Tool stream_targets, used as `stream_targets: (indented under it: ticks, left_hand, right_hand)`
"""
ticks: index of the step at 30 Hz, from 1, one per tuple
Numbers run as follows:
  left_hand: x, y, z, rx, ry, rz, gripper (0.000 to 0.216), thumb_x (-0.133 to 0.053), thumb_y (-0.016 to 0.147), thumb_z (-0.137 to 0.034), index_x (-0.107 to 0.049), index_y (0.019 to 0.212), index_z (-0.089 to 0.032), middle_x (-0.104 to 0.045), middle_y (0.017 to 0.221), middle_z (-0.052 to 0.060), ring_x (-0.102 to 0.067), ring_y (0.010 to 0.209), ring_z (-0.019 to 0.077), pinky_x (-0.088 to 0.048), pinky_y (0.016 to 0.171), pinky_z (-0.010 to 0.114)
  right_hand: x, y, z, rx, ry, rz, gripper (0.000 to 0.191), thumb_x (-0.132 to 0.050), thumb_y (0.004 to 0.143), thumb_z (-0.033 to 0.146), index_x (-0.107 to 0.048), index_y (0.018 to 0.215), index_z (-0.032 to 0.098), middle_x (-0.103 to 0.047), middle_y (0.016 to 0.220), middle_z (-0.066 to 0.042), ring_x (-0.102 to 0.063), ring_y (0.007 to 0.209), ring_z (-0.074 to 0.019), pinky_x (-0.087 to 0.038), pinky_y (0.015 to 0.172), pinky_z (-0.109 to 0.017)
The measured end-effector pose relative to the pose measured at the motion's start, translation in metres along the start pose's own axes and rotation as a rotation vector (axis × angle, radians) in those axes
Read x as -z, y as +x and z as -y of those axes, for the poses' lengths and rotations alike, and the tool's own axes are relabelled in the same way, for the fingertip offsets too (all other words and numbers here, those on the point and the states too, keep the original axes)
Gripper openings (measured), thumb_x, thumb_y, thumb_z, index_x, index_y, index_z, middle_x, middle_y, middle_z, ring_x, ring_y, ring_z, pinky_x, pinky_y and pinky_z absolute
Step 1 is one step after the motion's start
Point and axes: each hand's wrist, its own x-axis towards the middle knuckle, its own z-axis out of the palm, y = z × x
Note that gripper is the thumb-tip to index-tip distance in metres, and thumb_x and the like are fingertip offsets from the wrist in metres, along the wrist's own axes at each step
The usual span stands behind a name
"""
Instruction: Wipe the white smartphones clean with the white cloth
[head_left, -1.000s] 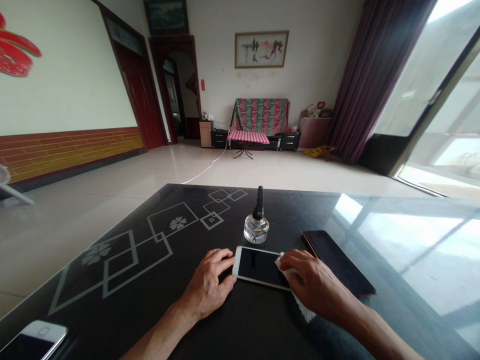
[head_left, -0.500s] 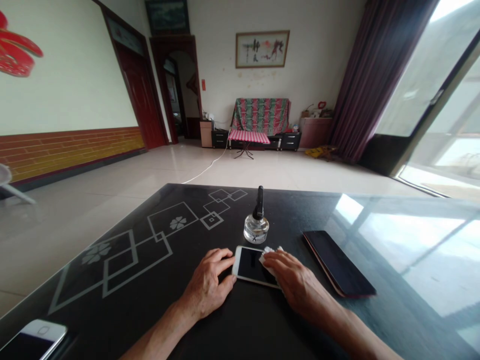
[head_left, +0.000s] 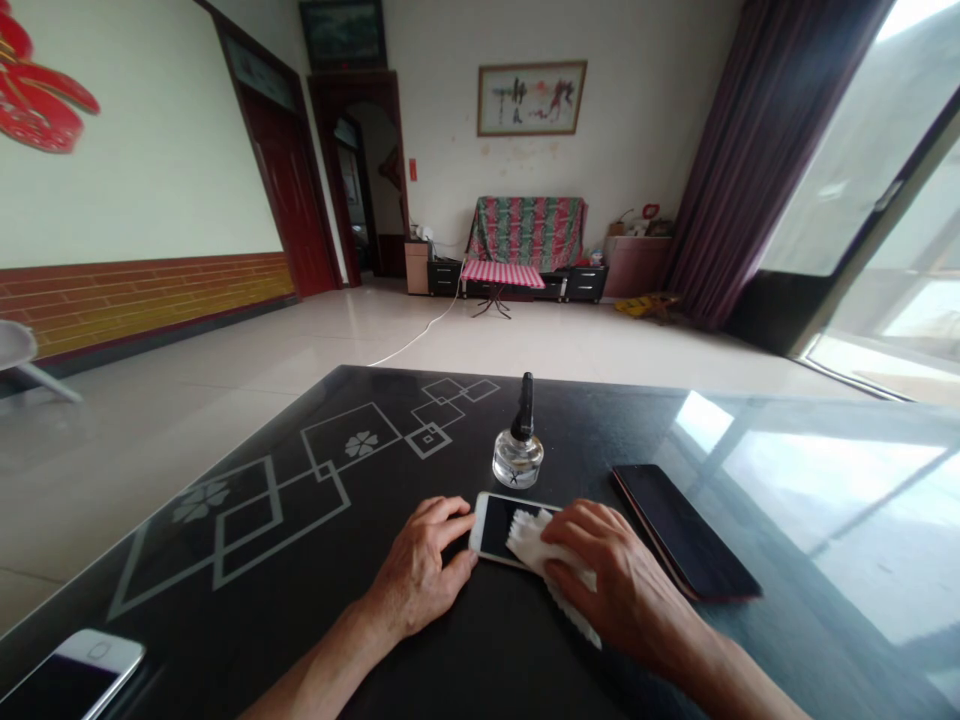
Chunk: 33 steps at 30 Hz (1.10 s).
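Note:
A white smartphone (head_left: 499,530) with a dark screen lies flat on the black table. My left hand (head_left: 427,560) has its thumb and fingertips closed against the phone's left end. Bunched under the fingers of my right hand (head_left: 607,560) is a white tissue (head_left: 534,535), pressed on the screen and covering the phone's right part. One corner of the tissue hangs past the near edge onto the table. Just beyond the phone stands a clear glass bottle (head_left: 517,462) of liquid with a tall black cap. To the right of my right hand lies a larger dark phone (head_left: 686,530) with a reddish edge.
Another white phone (head_left: 79,670) rests at the table's near left corner. The glossy black table (head_left: 390,480) bears grey square patterns and reflects the window at right. Across the tiled floor is a small table (head_left: 502,273) with a red checked cover.
My right hand has drawn the tissue nearer and a little right, and more of the tissue shows. My left hand keeps its place on the phone. The view has shifted slightly.

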Motion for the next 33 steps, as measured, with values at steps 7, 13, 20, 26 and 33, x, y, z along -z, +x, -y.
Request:
stream_targets:
  ticks: [7,13,20,26,33]
  left_hand:
    - [0.000,0.001,0.000,-0.006,-0.010,0.005,0.037,-0.058,0.077,-0.018,-0.067,0.111,-0.027,-0.062,0.115,0.006,-0.054,0.108,0.0261,-0.046,0.096,0.042]
    - [0.000,0.000,-0.002,0.010,-0.001,0.008,0.035,-0.058,0.076,-0.017,-0.068,0.108,-0.026,-0.061,0.116,0.006,-0.053,0.111,0.0261,-0.045,0.097,0.041]
    - [0.002,0.001,-0.004,0.016,-0.015,0.019,0.034,-0.057,0.076,-0.016,-0.068,0.108,-0.024,-0.061,0.116,0.007,-0.052,0.111,0.0259,-0.043,0.098,0.041]
    - [0.000,-0.001,-0.003,0.038,-0.032,0.009,0.033,-0.059,0.075,-0.016,-0.068,0.107,-0.022,-0.061,0.116,0.007,-0.051,0.111,0.0261,-0.042,0.099,0.041]
    - [-0.001,0.001,-0.004,0.024,-0.067,-0.036,0.030,-0.062,0.073,-0.014,-0.070,0.101,-0.022,-0.063,0.111,0.006,-0.052,0.106,0.0244,-0.043,0.097,0.038]
  right_hand:
    - [0.018,0.000,-0.006,0.043,-0.004,0.098,0.021,-0.050,0.085,0.017,-0.067,0.093,0.024,-0.069,0.092,-0.003,-0.060,0.084,-0.0179,-0.044,0.079,-0.031]
    - [0.018,-0.002,-0.022,-0.033,-0.105,0.072,0.022,-0.048,0.085,0.017,-0.068,0.091,0.023,-0.069,0.085,-0.003,-0.062,0.081,-0.0199,-0.045,0.077,-0.033]
    - [-0.006,0.001,-0.011,0.005,-0.038,-0.010,0.025,-0.042,0.091,0.018,-0.060,0.107,0.022,-0.066,0.104,-0.005,-0.059,0.093,-0.0194,-0.048,0.080,-0.033]
    - [-0.008,0.000,-0.010,0.034,0.013,-0.011,0.029,-0.042,0.091,0.018,-0.056,0.116,0.023,-0.063,0.112,-0.006,-0.056,0.101,-0.0195,-0.047,0.086,-0.033]
    - [-0.012,0.012,-0.004,0.009,0.037,0.021,0.028,-0.045,0.082,0.010,-0.060,0.102,0.022,-0.064,0.103,-0.005,-0.056,0.098,-0.0196,-0.047,0.085,-0.033]
